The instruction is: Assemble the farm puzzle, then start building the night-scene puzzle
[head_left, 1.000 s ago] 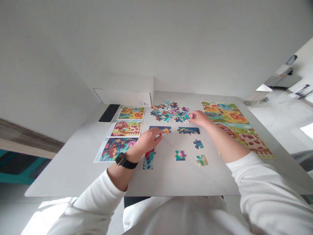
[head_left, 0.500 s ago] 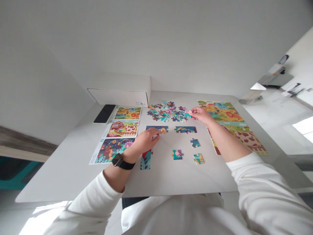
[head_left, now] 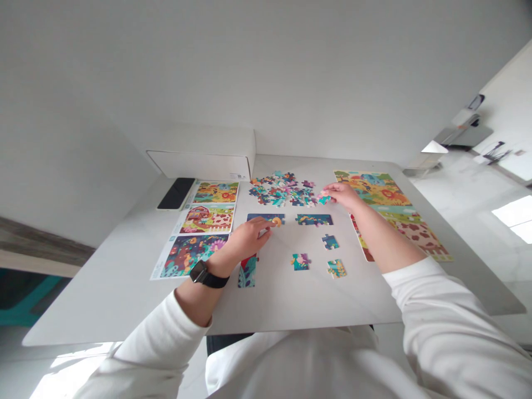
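My left hand (head_left: 245, 239), with a black watch on the wrist, rests on the white table (head_left: 124, 288) with its fingers curled beside a joined blue strip of puzzle pieces (head_left: 266, 218). My right hand (head_left: 343, 194) pinches a small pink and teal puzzle piece (head_left: 323, 197) at the right edge of the loose pile of pieces (head_left: 280, 192). A second joined strip (head_left: 315, 220) lies just in front of that hand. Three small joined bits (head_left: 331, 241) (head_left: 300, 261) (head_left: 336, 269) lie nearer me, and a red and green bit (head_left: 248, 271) shows under my left wrist.
A sheet with three reference pictures (head_left: 203, 227) lies at the left, a black phone (head_left: 177, 193) beside it. A white box (head_left: 208, 155) stands at the back against the wall. A finished colourful puzzle (head_left: 399, 213) covers the table's right side.
My right hand has lifted a pink and teal piece from the pile's right edge and holds it there. My left hand has stayed by the blue strip. The view has shifted slightly.
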`<action>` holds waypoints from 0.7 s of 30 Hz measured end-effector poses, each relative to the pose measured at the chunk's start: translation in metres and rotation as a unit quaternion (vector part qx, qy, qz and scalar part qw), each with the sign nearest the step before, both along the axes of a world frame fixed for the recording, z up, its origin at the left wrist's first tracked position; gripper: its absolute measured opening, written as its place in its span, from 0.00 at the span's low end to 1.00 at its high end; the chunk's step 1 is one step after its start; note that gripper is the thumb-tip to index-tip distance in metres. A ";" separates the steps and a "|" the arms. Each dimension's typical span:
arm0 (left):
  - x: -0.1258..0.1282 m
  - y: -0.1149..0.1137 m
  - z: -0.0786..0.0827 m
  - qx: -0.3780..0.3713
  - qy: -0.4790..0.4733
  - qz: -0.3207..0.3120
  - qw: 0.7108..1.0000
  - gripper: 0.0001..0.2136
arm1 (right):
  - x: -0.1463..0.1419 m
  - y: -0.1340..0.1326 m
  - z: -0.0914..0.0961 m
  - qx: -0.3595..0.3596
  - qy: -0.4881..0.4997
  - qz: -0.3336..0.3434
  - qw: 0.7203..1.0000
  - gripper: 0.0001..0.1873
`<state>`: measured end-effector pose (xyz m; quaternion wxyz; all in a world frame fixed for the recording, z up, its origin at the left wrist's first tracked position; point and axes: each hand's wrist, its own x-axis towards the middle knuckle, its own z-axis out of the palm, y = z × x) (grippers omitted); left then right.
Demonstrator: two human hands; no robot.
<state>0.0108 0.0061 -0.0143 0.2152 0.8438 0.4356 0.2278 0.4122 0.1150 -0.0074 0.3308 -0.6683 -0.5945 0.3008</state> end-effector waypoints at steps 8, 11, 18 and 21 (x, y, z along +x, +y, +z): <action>0.001 -0.001 0.004 -0.003 0.000 -0.004 1.000 0.15 | -0.002 0.015 -0.003 0.047 -0.137 -0.007 0.989 0.17; 0.000 -0.001 0.005 0.002 0.006 -0.003 1.000 0.15 | -0.005 0.011 -0.006 0.052 -0.175 -0.010 0.983 0.15; 0.000 -0.002 0.006 -0.004 0.009 -0.007 1.000 0.14 | -0.014 -0.003 -0.011 0.022 -0.332 0.034 0.943 0.13; 0.000 -0.002 0.006 0.000 0.008 -0.008 1.000 0.14 | -0.014 -0.002 -0.008 0.024 -0.347 0.042 0.936 0.13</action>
